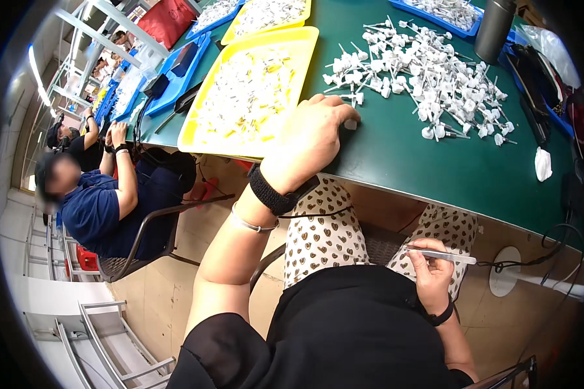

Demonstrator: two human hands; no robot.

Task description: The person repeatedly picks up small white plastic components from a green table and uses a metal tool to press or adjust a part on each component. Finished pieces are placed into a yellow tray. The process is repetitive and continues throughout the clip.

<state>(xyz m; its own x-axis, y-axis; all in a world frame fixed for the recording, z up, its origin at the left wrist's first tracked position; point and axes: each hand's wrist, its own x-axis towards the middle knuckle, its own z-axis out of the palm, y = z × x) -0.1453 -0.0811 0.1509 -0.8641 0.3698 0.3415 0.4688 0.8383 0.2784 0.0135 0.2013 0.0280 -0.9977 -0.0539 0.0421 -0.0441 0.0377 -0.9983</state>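
Your left hand (318, 133) is by the table's near edge, fingers bent, its wrist beside the near yellow tray (309, 61); a small greyish bit shows at one fingertip, and you cannot tell from here whether it is pinched or part of the finger. Your right hand (433, 275) is low over your lap, thumb and fingers pinching one pair of tweezers (457, 257), held nearly level with the tips toward your left.

Count two yellow trays, the second just behind the first, at least three blue trays (201, 55), one dark cylinder (495, 31) and one loose heap of white-headed parts (435, 78), too many and too tangled to number. Two people sit along the table to your left.

Your tweezers are slim, straight and silvery, tapering to a fine end. Those heaped parts have chunky white heads and thin grey stems pointing every way; they lie on the green table (396, 155), right of your left hand. Small white pieces crowd the near tray, yellow showing between them.
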